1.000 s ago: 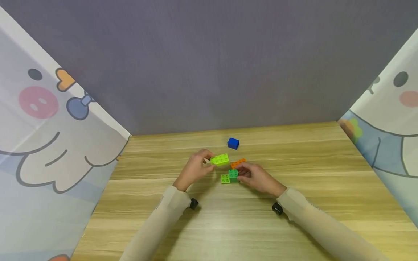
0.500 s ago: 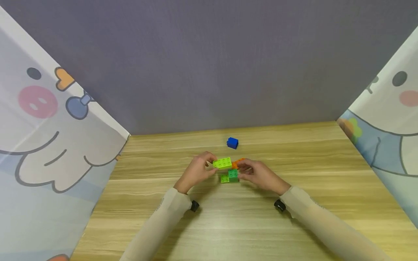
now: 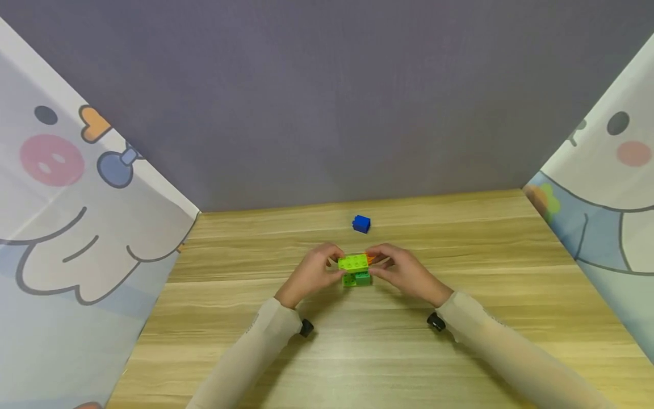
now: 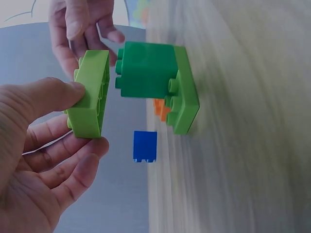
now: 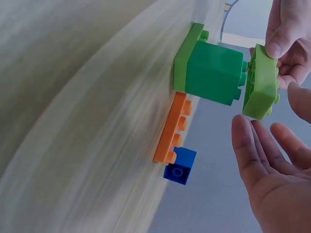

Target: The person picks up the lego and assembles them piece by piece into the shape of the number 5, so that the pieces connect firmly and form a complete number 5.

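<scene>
My left hand [image 3: 311, 274] pinches a flat lime building brick [image 4: 88, 99] by one end, thumb on one side and fingers on the other. The brick hangs just above a taller green brick [image 4: 148, 70], with a small gap in the left wrist view. That green brick sits on one end of a thin lime base brick [image 5: 182, 65], leaving several studs bare. My right hand [image 3: 405, 274] is beside the other end of the held brick. In the right wrist view its fingers [image 5: 243, 141] are spread and relaxed, close to the brick, with nothing gripped.
An orange studded brick [image 5: 171, 128] lies on the table behind the green stack, partly hidden in the head view. Farther back lies a blue brick [image 3: 361, 224] on its side. A grey panel [image 3: 327, 113] rises behind the wooden table [image 3: 347, 352].
My left hand has carried the lime brick right and toward me, over the green brick. My right hand has moved off the green brick to beside the lime one.
</scene>
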### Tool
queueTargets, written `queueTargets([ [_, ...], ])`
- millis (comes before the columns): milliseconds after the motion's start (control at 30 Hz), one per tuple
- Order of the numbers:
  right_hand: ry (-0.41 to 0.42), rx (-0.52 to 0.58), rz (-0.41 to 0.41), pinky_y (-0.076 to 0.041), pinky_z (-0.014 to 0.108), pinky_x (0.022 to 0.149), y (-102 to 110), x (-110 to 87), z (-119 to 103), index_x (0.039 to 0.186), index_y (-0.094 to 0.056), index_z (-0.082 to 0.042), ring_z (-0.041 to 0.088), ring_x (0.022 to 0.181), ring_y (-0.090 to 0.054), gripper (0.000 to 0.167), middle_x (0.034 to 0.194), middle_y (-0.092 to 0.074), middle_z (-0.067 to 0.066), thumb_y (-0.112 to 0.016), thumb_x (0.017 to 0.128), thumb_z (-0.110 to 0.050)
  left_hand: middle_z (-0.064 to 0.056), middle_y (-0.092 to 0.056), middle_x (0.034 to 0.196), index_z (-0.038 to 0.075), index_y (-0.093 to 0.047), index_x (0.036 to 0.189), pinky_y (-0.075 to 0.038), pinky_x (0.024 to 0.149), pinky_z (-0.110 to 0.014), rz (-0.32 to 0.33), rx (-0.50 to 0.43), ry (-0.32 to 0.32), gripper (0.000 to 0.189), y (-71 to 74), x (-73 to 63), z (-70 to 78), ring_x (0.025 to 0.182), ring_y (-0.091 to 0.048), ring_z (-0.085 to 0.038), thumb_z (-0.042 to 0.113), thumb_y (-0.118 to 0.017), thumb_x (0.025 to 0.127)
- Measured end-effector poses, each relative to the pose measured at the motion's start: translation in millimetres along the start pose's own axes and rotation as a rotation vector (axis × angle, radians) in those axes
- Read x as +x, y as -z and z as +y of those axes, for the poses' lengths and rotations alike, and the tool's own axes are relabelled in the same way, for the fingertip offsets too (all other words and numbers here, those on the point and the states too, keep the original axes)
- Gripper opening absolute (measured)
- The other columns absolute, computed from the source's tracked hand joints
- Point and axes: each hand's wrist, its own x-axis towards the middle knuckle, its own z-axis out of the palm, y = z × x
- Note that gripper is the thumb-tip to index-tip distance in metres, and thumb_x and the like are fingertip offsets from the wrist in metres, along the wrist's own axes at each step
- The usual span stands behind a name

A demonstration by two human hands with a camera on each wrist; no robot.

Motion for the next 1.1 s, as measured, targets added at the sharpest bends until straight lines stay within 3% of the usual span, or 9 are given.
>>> queueTargets([
  [333,-0.009,-0.059,-0.016,-0.053,0.029,0.075,-5.7,0.2,1.5,0.116,-0.063,-0.004,0.017,0.091,-0.062,0.029,0.104,-0.061,0.003,-0.069,0.088,-0.011,0.002,-0.059,0.1,0.011,-0.062,0.101,-0.052,0.071,-0.027,-0.035,-0.008,0.007,0.026,-4.1,-3.1,2.5,0.084,-0.06,-0.016,0.015,-0.077,0.08],
  [767,-0.099,-0.041,-0.034,-0.053,0.023,0.072,-4.4,4.6,-1.6,0.106,-0.065,-0.009,0.014,0.085,-0.064,0.022,0.099,-0.065,0.0,-0.072,0.085,-0.013,0.002,-0.059,0.098,0.01,-0.061,0.098,-0.053,0.07,-0.027,-0.037,0.004,-0.001,0.028,-7.7,-1.8,3.3,0.082,-0.06,-0.017,0.01,-0.08,0.077],
  [1100,-0.1,-0.014,-0.05,-0.053,0.023,0.071,-4.7,6.4,1.8,0.104,-0.065,-0.01,0.014,0.084,-0.064,0.019,0.097,-0.065,-0.001,-0.071,0.086,-0.013,0.001,-0.059,0.099,0.01,-0.061,0.1,-0.052,0.07,-0.025,-0.036,-0.004,0.009,0.027,-8.3,-2.9,3.2,0.083,-0.06,-0.016,0.013,-0.078,0.079],
])
